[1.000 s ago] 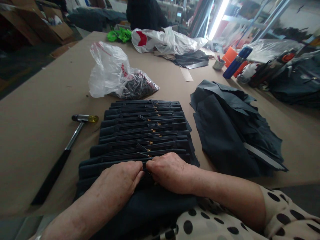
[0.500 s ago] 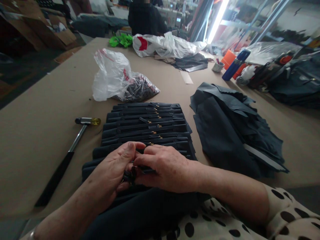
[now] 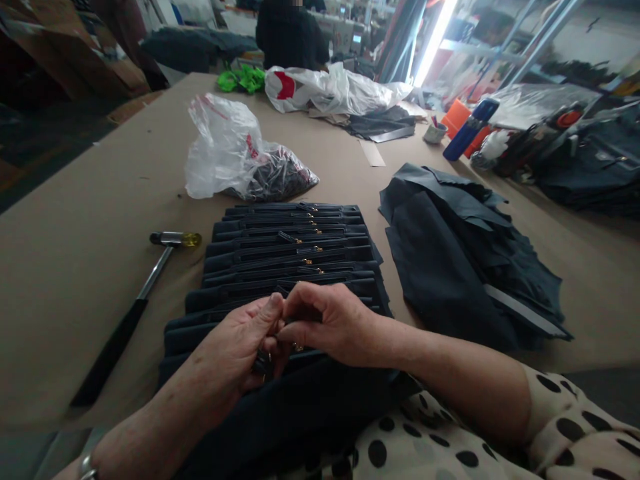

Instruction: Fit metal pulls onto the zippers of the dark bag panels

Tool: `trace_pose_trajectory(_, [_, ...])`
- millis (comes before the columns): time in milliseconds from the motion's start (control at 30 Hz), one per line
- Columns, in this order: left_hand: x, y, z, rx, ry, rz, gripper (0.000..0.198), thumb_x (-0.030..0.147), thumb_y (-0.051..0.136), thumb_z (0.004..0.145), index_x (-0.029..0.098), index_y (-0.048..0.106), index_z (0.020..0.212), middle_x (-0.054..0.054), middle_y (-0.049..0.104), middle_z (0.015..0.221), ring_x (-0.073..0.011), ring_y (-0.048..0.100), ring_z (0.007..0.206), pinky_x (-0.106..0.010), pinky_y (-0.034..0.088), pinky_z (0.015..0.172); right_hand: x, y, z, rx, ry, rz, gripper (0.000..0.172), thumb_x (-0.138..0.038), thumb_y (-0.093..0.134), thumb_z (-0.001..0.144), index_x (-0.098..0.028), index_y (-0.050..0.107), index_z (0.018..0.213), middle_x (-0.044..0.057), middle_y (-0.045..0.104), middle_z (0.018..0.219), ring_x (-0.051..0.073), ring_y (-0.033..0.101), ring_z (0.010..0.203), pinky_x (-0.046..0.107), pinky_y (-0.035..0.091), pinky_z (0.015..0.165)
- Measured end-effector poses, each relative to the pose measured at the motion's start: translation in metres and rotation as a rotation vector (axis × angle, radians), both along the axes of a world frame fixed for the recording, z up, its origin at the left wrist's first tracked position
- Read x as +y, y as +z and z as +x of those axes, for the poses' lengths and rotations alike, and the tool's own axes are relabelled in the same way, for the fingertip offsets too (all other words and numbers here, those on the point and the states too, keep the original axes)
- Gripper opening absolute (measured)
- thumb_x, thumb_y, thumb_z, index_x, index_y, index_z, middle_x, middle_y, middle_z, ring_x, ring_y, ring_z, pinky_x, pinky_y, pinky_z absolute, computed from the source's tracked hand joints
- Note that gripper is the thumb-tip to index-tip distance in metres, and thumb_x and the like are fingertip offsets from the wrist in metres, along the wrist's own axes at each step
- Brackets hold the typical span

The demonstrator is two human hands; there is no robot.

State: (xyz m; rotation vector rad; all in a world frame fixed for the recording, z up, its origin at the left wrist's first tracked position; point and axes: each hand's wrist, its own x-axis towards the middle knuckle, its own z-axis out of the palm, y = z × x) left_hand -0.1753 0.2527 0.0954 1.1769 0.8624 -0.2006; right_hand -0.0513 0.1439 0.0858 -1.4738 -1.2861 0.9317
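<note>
My left hand (image 3: 245,340) is closed, its fingers curled around small dark pieces with shiny metal bits (image 3: 261,363), perhaps zipper pulls; the fingers mostly hide them. My right hand (image 3: 333,323) pinches against the left fingertips, and what lies in its pinch is hidden. A gold-coloured metal bit (image 3: 299,347) shows just under the right thumb. Both hands are over the near end of a row of overlapping dark fabric panels (image 3: 280,257), which carry zippers with gold sliders. More dark fabric (image 3: 300,407) lies below the hands, across the lap.
A two-headed hammer (image 3: 145,287) rests on the table (image 3: 100,220) at left. Behind the panels sits a clear plastic bag (image 3: 225,150) of dark small pieces. Dark cut fabric (image 3: 450,253) is stacked at right. A blue bottle (image 3: 470,130) stands beyond it; a person (image 3: 290,37) is farther back.
My right hand has shifted slightly up and its fingers have bent more. The left thumb has moved a little right. A person's leg at the far left has moved.
</note>
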Motion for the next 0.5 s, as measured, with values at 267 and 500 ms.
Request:
trace_pose_trajectory(267, [-0.001, -0.003, -0.009, 0.055, -0.386, 0.147, 0.035, 0.054, 0.053, 0.074, 0.019, 0.051, 0.070, 0.008, 0.042, 0.045, -0.0067, 0.036, 0.039, -0.018, 0.023, 0.039, -0.027, -0.003, 0.002, -0.074, -0.038, -0.083, 0.014, -0.019, 0.062, 0.075, -0.017, 0.056, 0.088, -0.003, 0.059, 0.073, 0.007, 0.052, 0.064, 0.019, 0.043, 0.061])
trace_pose_trajectory(500, [-0.004, -0.004, -0.013, 0.062, -0.780, 0.673, 0.029, 0.043, 0.045, 0.080, 0.022, 0.058, 0.065, 0.003, 0.059, 0.063, -0.0129, 0.053, 0.062, -0.025, 0.037, 0.060, -0.052, 0.010, 0.000, -0.254, 0.115, -0.341, 0.018, -0.021, 0.049, 0.086, -0.018, 0.065, 0.093, 0.001, 0.065, 0.080, 0.010, 0.058, 0.072, 0.020, 0.044, 0.069])
